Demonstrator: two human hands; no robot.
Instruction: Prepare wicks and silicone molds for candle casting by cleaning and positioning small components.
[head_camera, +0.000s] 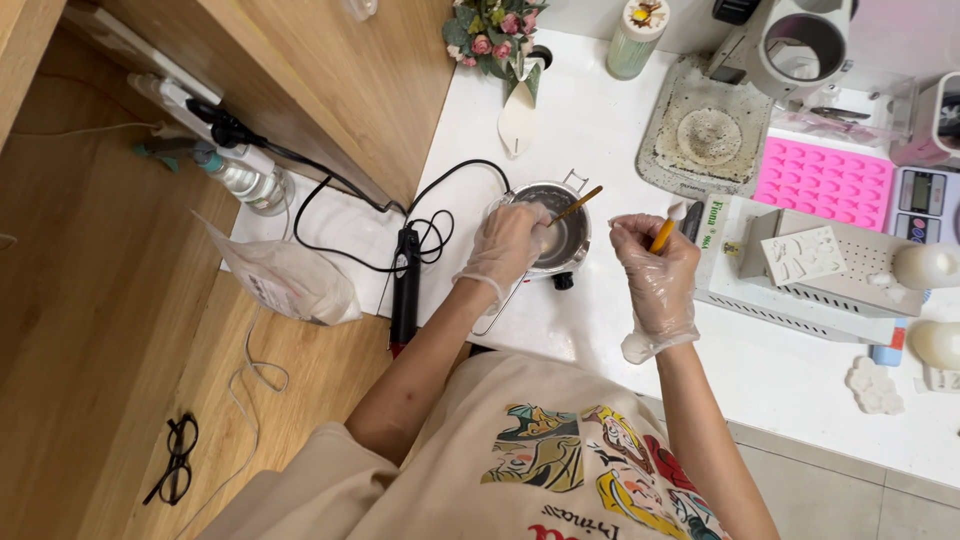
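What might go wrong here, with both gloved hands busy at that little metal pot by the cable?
1. The left hand grips the rim of the small metal pot while a wooden stick rests in it; if the pot is hot, the thin glove may give little protection.
2. The black cable loops right beside the pot, so a snag might tip it.
3. The right hand holds a yellow-handled tool above the white table; drips may land there.

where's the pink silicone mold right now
In the head view, the pink silicone mold lies on the white table, upper right, between the round dusty tray and the digital scale.
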